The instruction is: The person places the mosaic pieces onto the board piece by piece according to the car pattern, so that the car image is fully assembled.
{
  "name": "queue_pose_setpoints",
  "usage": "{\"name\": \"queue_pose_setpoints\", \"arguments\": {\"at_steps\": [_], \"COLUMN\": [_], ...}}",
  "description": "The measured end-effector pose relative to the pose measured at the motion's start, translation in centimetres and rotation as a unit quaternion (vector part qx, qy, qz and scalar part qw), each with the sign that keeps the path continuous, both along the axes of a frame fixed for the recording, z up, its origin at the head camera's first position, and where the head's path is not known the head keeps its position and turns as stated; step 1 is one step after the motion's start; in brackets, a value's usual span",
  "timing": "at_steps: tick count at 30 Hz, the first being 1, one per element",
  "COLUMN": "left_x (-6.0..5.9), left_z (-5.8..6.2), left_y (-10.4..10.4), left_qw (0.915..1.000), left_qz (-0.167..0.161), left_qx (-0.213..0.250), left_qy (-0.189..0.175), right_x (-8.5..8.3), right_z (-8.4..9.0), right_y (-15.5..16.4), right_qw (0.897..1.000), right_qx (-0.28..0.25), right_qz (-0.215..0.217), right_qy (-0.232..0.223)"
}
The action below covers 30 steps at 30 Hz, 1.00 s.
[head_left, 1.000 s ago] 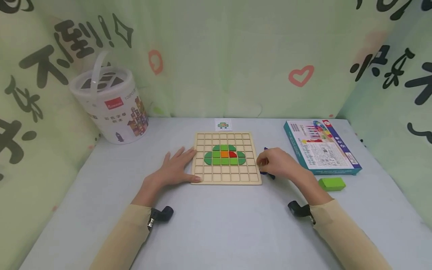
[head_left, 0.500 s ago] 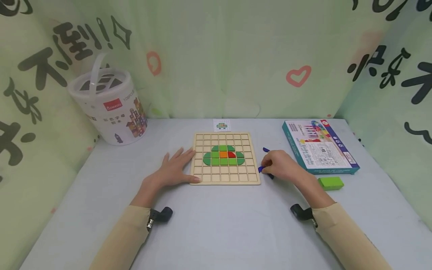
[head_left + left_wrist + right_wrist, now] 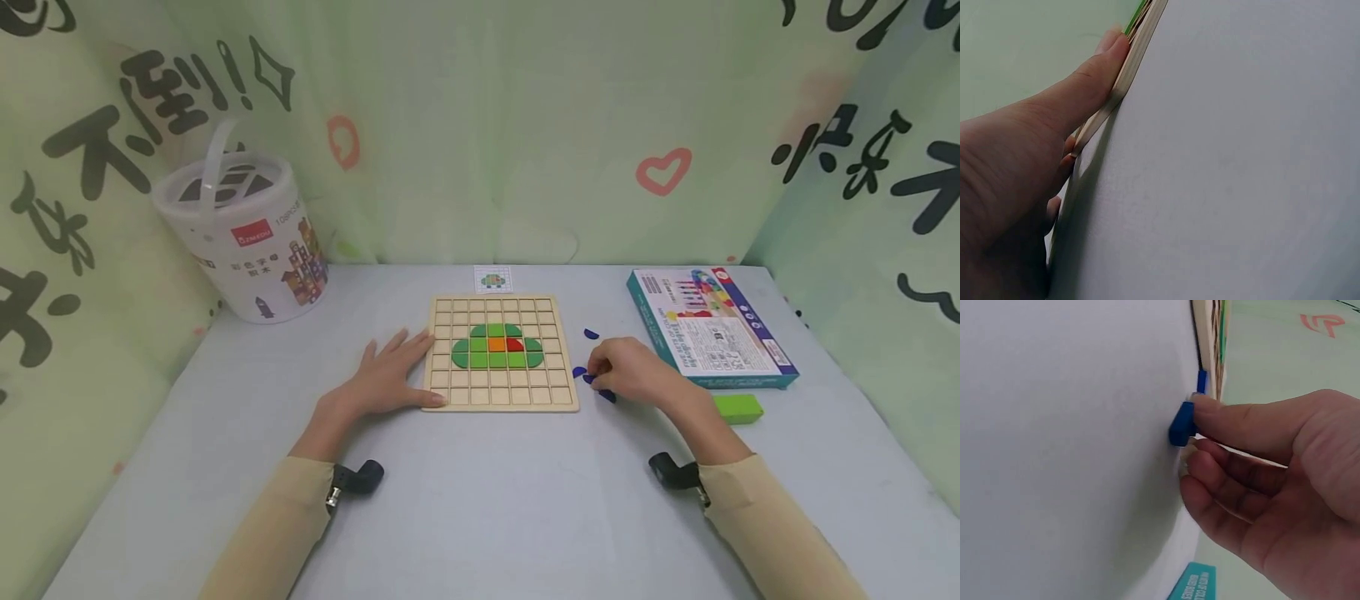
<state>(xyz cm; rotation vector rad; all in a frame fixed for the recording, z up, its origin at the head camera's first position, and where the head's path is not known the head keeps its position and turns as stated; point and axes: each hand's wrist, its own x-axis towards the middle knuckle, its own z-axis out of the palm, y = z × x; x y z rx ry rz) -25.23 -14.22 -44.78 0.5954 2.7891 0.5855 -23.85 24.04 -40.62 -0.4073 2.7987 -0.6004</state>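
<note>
A wooden grid board (image 3: 517,395) lies mid-table, bearing several green pieces (image 3: 498,359), an orange square (image 3: 497,343) and a red piece (image 3: 514,344). My left hand (image 3: 386,375) rests with spread fingers at the board's left edge. In the left wrist view its thumb (image 3: 1088,78) lies over the rim. To the board's right, my right hand (image 3: 632,371) has its thumb and fingertips bent together at a blue half-round piece (image 3: 588,379), partly hidden by them. Other blue pieces lie close by: one (image 3: 579,372) beside the board, one (image 3: 607,397) nearer me, one (image 3: 592,334) farther back.
A small pattern card (image 3: 492,279) lies behind the board. At the right are a flat teal-edged box (image 3: 720,329) and a green block (image 3: 738,408), the block partly behind the right wrist. A white lidded bucket (image 3: 255,242) stands back left, before a printed green curtain (image 3: 495,142).
My right hand has drawn slightly right, away from the board, and the blue pieces under it now show separated. The left hand stays in place on the board.
</note>
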Motion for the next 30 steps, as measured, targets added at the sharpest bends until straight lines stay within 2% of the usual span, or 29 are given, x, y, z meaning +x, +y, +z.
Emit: {"name": "queue_pose_setpoints", "arguments": {"at_steps": [9, 14, 19, 25, 30], "left_x": [0.1, 0.1, 0.0, 0.0, -0.1], "left_z": [0.0, 0.0, 0.1, 0.0, 0.0], "left_y": [-0.1, -0.1, -0.1, -0.1, -0.1], "left_qw": [1.0000, 1.0000, 1.0000, 1.0000, 1.0000], "left_qz": [-0.001, -0.001, 0.000, 0.001, 0.000], "left_qx": [0.002, 0.002, 0.003, 0.000, 0.001], "left_qy": [-0.005, -0.004, -0.002, -0.004, -0.002], "right_x": [-0.2, 0.0, 0.2, -0.2, -1.0], "right_z": [-0.3, 0.1, 0.2, 0.3, 0.1], "right_y": [0.2, -0.3, -2.3, -5.3, -7.1], "right_qw": [0.999, 0.996, 0.988, 0.987, 0.990], "right_qx": [-0.028, -0.085, -0.142, -0.151, -0.132], "right_qz": [0.001, 0.003, 0.014, 0.016, 0.023], "right_qy": [-0.017, -0.034, -0.055, -0.048, -0.042]}}
